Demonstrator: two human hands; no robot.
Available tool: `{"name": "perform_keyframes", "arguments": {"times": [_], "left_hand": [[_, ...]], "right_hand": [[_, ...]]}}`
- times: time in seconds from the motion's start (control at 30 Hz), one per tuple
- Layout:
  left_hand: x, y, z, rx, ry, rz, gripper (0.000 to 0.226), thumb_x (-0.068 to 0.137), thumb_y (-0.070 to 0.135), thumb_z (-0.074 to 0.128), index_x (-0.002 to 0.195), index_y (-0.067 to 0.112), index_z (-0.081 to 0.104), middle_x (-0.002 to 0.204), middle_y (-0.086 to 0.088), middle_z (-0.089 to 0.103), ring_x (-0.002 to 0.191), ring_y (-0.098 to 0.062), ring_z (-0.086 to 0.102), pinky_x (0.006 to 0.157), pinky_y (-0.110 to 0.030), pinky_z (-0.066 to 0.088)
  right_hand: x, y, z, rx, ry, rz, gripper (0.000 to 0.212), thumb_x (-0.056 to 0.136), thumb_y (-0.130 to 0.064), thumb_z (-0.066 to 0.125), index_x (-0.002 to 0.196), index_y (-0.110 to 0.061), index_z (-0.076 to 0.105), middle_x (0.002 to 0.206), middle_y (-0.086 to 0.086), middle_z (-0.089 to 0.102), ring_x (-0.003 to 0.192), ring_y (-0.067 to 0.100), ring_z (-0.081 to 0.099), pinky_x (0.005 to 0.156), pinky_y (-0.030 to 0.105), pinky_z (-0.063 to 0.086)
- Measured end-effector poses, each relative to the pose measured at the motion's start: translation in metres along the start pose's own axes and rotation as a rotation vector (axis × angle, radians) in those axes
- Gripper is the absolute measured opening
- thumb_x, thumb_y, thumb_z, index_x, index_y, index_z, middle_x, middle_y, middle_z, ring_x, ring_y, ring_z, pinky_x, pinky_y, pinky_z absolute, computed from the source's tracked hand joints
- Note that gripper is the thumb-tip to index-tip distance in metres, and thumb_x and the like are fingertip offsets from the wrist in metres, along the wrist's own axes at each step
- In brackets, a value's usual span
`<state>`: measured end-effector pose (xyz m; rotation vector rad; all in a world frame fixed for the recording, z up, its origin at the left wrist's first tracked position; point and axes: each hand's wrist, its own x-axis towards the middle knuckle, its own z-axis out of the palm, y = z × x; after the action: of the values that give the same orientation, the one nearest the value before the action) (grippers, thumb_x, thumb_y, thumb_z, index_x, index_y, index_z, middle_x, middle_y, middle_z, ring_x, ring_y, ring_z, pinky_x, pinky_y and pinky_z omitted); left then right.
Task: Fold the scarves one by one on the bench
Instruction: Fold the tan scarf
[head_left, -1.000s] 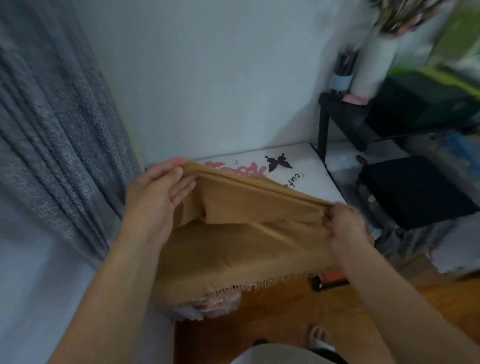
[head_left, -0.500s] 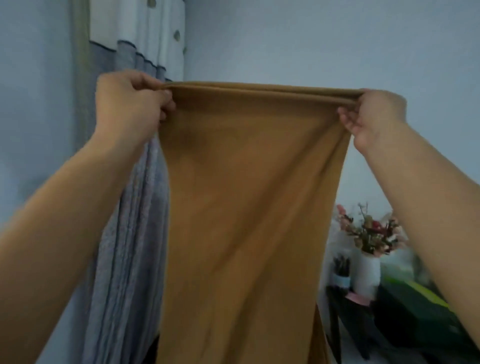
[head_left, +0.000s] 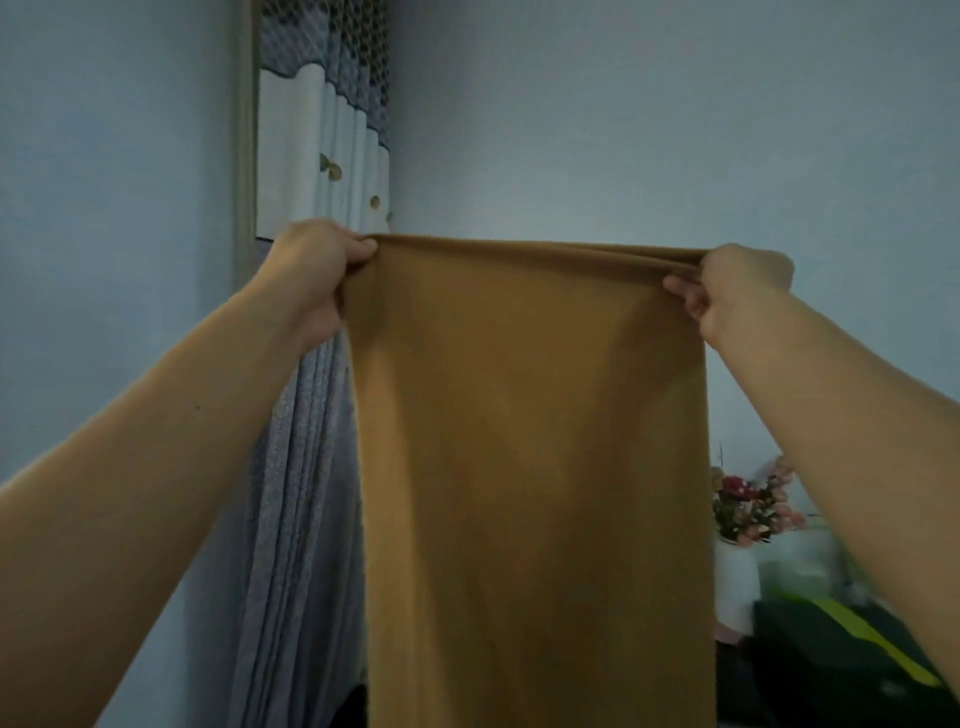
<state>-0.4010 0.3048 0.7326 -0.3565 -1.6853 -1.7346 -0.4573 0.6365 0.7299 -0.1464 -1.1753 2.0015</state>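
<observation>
A tan scarf (head_left: 530, 441) hangs straight down in front of me, doubled over along its top edge. My left hand (head_left: 317, 270) grips the top left corner and my right hand (head_left: 732, 291) pinches the top right corner, both raised to about head height with arms stretched forward. The cloth runs past the bottom of the view, so its lower end is hidden. The bench is hidden behind the scarf.
A grey and white curtain (head_left: 311, 467) hangs at the left by the wall corner. A white vase of pink flowers (head_left: 748, 514) and a dark box with a yellow-green stripe (head_left: 831, 654) stand at the lower right. A pale wall (head_left: 623, 130) fills the background.
A second ago the scarf lay half folded low over the bench; both hands lifted it high and let it hang full length. Since half a second ago the view tilted further up.
</observation>
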Motion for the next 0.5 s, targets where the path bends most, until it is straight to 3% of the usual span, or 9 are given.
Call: {"name": "perform_keyframes", "arguments": {"times": [0.13,0.2,0.3,0.37,0.5], "left_hand": [[-0.006,-0.008,0.006,0.207,-0.114,-0.073,0.020,0.101,0.003,0.054,0.083,0.011,0.056,0.079,-0.008,0.059,0.071,-0.018,0.059,0.067,-0.032,0.051],[-0.008,-0.019,0.008,0.343,-0.167,-0.101,0.016,0.103,0.006,0.053,0.089,0.013,0.054,0.086,-0.010,0.057,0.076,-0.020,0.056,0.072,-0.037,0.051],[-0.017,-0.028,0.016,0.293,-0.210,-0.116,0.006,0.103,0.007,0.053,0.099,0.012,0.052,0.087,-0.011,0.060,0.073,-0.020,0.060,0.059,-0.032,0.055],[-0.023,-0.031,0.023,0.295,-0.177,-0.045,0.004,0.103,0.007,0.055,0.102,0.010,0.053,0.085,-0.011,0.060,0.069,-0.019,0.060,0.048,-0.027,0.052],[-0.022,-0.044,0.017,0.357,-0.093,0.056,0.005,0.100,0.009,0.059,0.097,0.011,0.057,0.087,-0.010,0.061,0.070,-0.019,0.057,0.055,-0.030,0.048]], "right_hand": [[-0.003,-0.001,-0.017,-0.381,-0.123,-0.003,0.031,0.098,-0.004,0.025,0.109,-0.003,0.054,0.078,0.016,0.071,0.043,0.017,0.067,0.034,0.016,0.036],[0.003,-0.001,-0.028,-0.439,-0.155,0.031,0.031,0.100,-0.004,0.024,0.110,-0.001,0.053,0.073,0.015,0.068,0.037,0.014,0.062,0.033,0.015,0.037],[0.012,-0.007,-0.036,-0.371,-0.042,-0.049,0.033,0.101,-0.009,0.024,0.107,-0.002,0.055,0.075,0.016,0.068,0.044,0.019,0.065,0.036,0.021,0.043],[0.011,-0.008,-0.037,-0.435,-0.094,-0.013,0.032,0.103,-0.010,0.025,0.092,-0.002,0.054,0.076,0.017,0.068,0.052,0.022,0.066,0.038,0.023,0.047],[0.009,-0.014,-0.044,-0.430,-0.026,-0.037,0.024,0.102,-0.005,0.037,0.087,-0.001,0.055,0.074,0.018,0.067,0.052,0.022,0.065,0.041,0.026,0.048]]}}
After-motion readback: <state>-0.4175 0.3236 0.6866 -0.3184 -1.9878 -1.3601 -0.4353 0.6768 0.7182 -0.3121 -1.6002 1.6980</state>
